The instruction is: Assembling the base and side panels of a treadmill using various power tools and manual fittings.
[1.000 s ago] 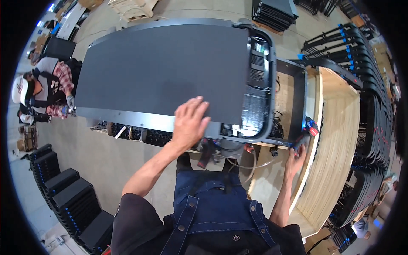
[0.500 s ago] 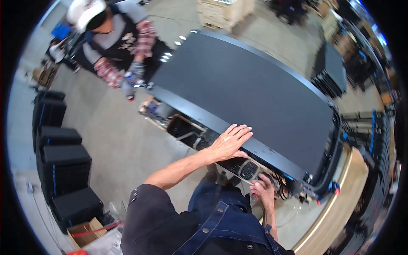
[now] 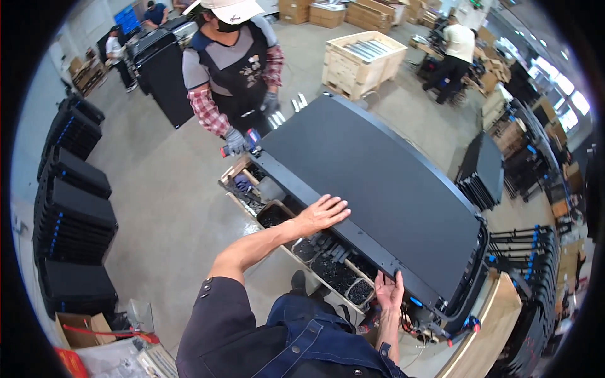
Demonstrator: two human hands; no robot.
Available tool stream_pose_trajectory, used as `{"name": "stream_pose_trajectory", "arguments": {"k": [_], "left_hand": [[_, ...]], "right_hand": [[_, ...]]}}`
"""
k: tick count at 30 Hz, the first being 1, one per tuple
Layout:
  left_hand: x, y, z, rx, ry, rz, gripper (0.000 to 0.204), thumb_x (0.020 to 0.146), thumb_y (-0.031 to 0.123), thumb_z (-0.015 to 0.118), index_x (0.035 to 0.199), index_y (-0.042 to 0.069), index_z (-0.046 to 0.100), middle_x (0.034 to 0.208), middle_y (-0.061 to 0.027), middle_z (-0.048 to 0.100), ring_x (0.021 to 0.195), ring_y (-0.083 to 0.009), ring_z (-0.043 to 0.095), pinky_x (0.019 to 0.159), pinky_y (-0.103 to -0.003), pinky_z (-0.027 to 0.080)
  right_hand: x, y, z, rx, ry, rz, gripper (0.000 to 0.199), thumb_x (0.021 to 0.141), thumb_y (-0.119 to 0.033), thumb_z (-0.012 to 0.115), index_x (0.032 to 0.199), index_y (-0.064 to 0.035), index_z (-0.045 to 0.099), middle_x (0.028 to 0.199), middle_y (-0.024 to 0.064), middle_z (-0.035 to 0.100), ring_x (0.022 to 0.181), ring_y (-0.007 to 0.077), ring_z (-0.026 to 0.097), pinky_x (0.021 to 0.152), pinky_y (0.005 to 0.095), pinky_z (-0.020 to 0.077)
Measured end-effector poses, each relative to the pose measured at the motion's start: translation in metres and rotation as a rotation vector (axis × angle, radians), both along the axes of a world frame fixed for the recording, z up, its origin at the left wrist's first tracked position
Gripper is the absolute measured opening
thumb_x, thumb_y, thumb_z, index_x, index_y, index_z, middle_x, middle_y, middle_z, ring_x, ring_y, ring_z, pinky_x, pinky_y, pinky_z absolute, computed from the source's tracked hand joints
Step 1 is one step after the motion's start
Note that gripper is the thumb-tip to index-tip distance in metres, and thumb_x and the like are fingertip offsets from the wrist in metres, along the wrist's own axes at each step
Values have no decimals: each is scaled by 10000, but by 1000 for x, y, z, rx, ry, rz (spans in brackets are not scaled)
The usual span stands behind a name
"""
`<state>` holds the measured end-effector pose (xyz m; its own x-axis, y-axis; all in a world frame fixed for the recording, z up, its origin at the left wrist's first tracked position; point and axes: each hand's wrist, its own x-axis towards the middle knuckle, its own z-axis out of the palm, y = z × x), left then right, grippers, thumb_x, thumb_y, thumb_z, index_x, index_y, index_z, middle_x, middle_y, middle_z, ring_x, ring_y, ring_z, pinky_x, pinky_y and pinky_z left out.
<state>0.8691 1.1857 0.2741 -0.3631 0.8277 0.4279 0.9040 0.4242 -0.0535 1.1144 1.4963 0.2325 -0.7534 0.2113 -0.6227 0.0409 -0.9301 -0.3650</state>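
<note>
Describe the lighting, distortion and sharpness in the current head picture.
Head view: windows at upper right glare white; the floor shows a pale sheen left of centre; the dark panel has a bowed far edge, likely fisheye distortion; black fills the corners; the left hand and right hand look fairly sharp.

Long dark-grey deck (image 3: 384,183), matte, lying flat, long axis 10-to-4 o'clock. Black end frame (image 3: 474,276) at 4 o'clock, grey rail (image 3: 378,249) along 7 o'clock edge.

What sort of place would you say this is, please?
It looks like a factory assembly floor: stacks of matching black parts stand at left, a wooden crate holds silvery bars, and a gloved co-worker holds what looks like a power tool by the large dark panel.
</note>
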Motion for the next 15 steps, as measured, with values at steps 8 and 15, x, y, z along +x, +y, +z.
{"name": "stream_pose_trajectory", "arguments": {"k": [8, 15], "left_hand": [[13, -11, 168, 29, 77, -258, 510, 854, 175, 618, 1360, 129, 576, 1264, -113, 642, 1138, -329, 636, 992, -480, 506], [-47, 51, 400, 201, 152, -277, 681, 473, 160, 883, 1119, 55, 695, 940, -109, 703, 793, -265, 694, 668, -348, 561]], "right_hand": [[79, 15, 141, 536, 213, 65, 451, 845, -364, 758, 1087, 5, 667, 1043, 231, 689, 1039, 429, 668, 881, 490, 574], [-15, 56, 255, 680, 1038, 178, 653, 853, -454, 741, 1227, 40, 535, 1146, 317, 649, 1054, 427, 673, 846, 518, 586]]}}
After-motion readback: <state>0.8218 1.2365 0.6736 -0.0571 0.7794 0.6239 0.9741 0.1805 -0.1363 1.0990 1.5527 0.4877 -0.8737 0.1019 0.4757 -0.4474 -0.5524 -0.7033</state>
